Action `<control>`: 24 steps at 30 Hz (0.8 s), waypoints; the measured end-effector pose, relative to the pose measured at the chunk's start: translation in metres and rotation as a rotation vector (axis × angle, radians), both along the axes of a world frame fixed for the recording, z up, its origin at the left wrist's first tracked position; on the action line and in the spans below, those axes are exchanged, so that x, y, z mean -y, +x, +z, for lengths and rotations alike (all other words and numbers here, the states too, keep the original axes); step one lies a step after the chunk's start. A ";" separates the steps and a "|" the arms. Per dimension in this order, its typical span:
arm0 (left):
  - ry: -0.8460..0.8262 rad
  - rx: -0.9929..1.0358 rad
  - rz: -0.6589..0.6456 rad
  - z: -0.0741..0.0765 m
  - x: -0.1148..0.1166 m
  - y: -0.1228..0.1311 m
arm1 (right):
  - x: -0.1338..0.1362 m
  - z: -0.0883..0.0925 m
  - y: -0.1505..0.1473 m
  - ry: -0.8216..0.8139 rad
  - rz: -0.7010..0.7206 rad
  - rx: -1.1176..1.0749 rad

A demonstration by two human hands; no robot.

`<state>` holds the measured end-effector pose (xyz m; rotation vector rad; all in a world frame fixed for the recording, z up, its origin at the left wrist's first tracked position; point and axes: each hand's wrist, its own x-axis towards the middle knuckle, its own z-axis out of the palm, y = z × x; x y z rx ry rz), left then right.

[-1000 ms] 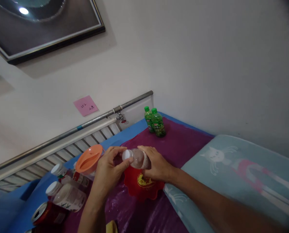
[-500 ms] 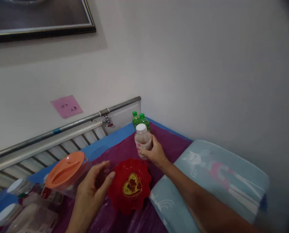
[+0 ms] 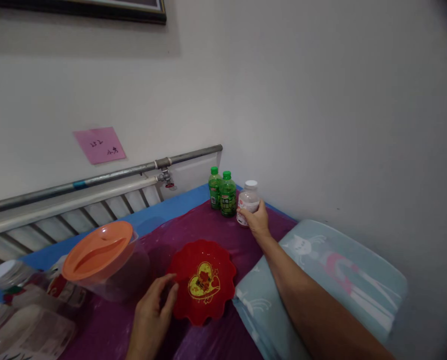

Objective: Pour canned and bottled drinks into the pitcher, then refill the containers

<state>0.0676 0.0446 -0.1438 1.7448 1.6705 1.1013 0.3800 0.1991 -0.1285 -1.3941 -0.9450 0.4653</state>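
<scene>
My right hand [image 3: 256, 219] is wrapped round a clear plastic jar [image 3: 249, 199] with a white lid and a pink-patterned label. The jar is upright, just right of two green bottles [image 3: 228, 195] with green caps. My left hand [image 3: 155, 305] holds nothing, its thumb and fingers apart, at the left rim of a red scalloped plate [image 3: 223, 305]. A yellow heart design decorates the plate's middle. I cannot tell whether the left fingertips touch the rim. Left of that hand stands a clear container [image 3: 120, 280] with an orange lid [image 3: 99, 250].
Several clear jars with white lids [image 3: 28, 325] crowd the left corner. A folded light-blue cloth [image 3: 332, 270] with a cat print lies at right. Purple sheeting [image 3: 193, 227] covers the blue surface [image 3: 156, 220]. A radiator [image 3: 73, 215] with a pipe runs along the wall.
My right hand has carried the jar rightward, from in front of the green bottles to beside them. My left hand has shifted slightly right and down, closer to the red plate. The view has tilted down.
</scene>
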 end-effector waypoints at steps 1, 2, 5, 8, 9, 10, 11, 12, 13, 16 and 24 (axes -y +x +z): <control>0.009 -0.005 -0.004 0.000 0.001 0.000 | 0.000 -0.001 0.000 -0.003 0.004 0.010; 0.019 -0.009 -0.009 -0.001 0.001 0.000 | 0.000 -0.001 0.000 -0.007 0.010 0.022; 0.062 -0.018 -0.015 -0.003 0.001 0.002 | 0.004 0.000 0.001 -0.021 0.015 0.061; 0.104 -0.012 -0.018 -0.003 0.001 0.002 | 0.013 0.005 0.006 -0.012 -0.039 0.100; 0.116 -0.011 -0.018 -0.003 0.001 0.002 | 0.017 0.007 0.008 -0.007 -0.064 0.115; 0.128 -0.012 -0.019 -0.003 0.001 0.002 | 0.021 0.008 0.010 -0.005 -0.083 0.133; 0.137 -0.013 -0.018 -0.002 0.001 0.002 | 0.024 0.010 0.011 -0.012 -0.092 0.154; 0.143 -0.015 -0.017 -0.002 0.002 0.002 | 0.028 0.010 0.012 -0.031 -0.088 0.178; 0.148 -0.019 -0.016 -0.001 0.002 0.002 | 0.031 0.010 0.013 -0.062 -0.072 0.204; 0.157 -0.033 -0.018 -0.001 0.003 0.003 | 0.036 0.007 0.012 -0.190 0.000 0.291; 0.272 -0.085 -0.059 0.000 -0.001 0.001 | 0.032 0.002 0.003 -0.383 0.036 0.498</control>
